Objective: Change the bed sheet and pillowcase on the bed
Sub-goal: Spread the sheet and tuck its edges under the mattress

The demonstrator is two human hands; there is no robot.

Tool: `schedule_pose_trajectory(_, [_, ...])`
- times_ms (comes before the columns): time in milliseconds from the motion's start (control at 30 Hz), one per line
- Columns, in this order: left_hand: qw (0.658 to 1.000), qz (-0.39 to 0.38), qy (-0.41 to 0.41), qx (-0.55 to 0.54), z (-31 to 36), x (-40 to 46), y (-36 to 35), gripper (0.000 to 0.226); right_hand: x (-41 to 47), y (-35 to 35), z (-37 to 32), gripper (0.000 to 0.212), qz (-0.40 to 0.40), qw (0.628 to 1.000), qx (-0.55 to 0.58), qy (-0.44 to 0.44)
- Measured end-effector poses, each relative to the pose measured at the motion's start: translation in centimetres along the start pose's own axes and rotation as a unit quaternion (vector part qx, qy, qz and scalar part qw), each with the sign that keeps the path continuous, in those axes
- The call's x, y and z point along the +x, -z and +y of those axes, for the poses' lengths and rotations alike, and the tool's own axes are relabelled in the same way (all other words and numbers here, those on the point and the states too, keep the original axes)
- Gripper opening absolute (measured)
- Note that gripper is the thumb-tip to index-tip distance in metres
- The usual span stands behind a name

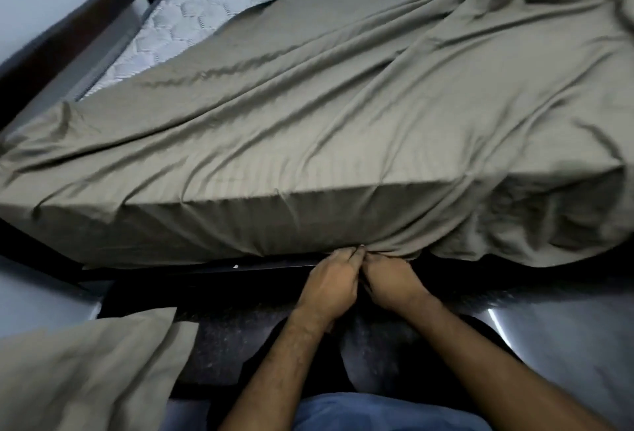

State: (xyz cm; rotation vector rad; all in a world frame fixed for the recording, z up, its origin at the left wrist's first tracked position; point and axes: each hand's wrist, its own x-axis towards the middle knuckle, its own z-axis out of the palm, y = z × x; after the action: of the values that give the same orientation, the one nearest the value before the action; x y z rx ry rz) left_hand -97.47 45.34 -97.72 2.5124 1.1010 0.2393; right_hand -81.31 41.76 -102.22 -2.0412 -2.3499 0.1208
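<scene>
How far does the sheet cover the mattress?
Partly. The olive sheet is spread wrinkled over most of the mattress, whose far left corner is bare. Left hand and right hand grip its near edge.

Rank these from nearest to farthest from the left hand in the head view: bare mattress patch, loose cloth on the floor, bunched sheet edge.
1. bunched sheet edge, pinched at the left hand
2. loose cloth, lower left on the floor
3. bare mattress patch, far upper left

We have a single head-mounted wide-angle view, looking forward and steeply down from above the hands (pixel 360 276). It sits close to them, at arm's reach. Beyond the hands the bed (pixel 308 105) fills the frame; lines bow towards the frame edges.
</scene>
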Motion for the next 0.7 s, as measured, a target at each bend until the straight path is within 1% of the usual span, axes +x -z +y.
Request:
schedule_pose_trajectory(67, [1.000, 0.012, -0.004, -0.022, 1.3, 0.5, -0.6, 0.059, -3.3, 1.4, 0.3, 0.048, 0.029, 0.999, 0.020, -0.023])
schedule_pose_trajectory(100, [0.999, 0.021, -0.020, -0.026, 2.3, 0.7, -1.0, 0.061, -5.0, 2.0, 1.1, 0.049, 0.048, 0.997, 0.031, -0.048])
schedule_pose_trajectory(133, [0.998, 0.030, -0.038, -0.026, 2.9, 1.0, -1.3, 0.063, -6.1, 2.6, 1.9, 0.050, 0.052, 0.996, 0.034, -0.066])
schedule_pose_trajectory(267, [0.995, 0.040, -0.094, -0.016, 6.9, 1.4, -1.9, 0.047, -10.9, 5.4, 5.1, 0.056, 0.039, 0.990, 0.001, -0.136])
schedule_pose_trajectory(400, [0.992, 0.067, -0.108, -0.005, 10.3, 2.5, -1.7, 0.048, -14.1, 8.2, 6.7, 0.051, 0.040, 0.984, -0.027, -0.170])
schedule_pose_trajectory(500, [0.991, 0.044, -0.127, 0.008, 12.6, 3.7, -2.1, 0.051, -16.5, 10.3, 8.6, 0.047, 0.047, 0.979, -0.035, -0.197])
schedule_pose_trajectory(567, [0.991, 0.040, -0.131, 0.010, 13.2, 4.9, -1.9, 0.054, -16.7, 11.8, 9.9, 0.044, 0.029, 0.978, -0.045, -0.202])
schedule_pose_trajectory(700, [0.987, 0.071, -0.132, 0.055, 13.0, 7.6, -1.4, 0.063, -14.1, 13.4, 12.1, 0.047, -0.056, 0.977, -0.090, -0.183])
